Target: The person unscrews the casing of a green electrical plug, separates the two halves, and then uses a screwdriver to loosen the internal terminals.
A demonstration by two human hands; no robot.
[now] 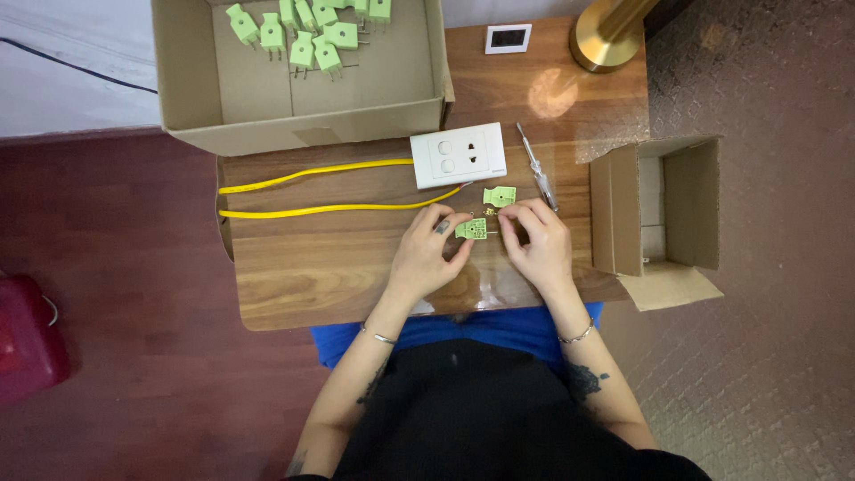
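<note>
My left hand (429, 251) pinches an open green plug half (471, 230) near the middle of the wooden table (312, 276). My right hand (536, 240) holds the same plug half from the right, fingertips at its small metal parts. The plug's other green half (500, 196) lies just beyond my fingers. A yellow cable (312, 210) runs in from the left in two strands toward the plug. A white wall socket plate (458, 155) lies behind the plug, and a small screwdriver (538, 166) lies to its right.
A large cardboard box (298, 116) at the table's back left holds several green plugs (307, 34). A smaller open cardboard box (663, 214) stands at the right edge. A brass lamp base (607, 40) and a small white square device (508, 38) sit at the back. A red object (27, 334) lies on the floor at left.
</note>
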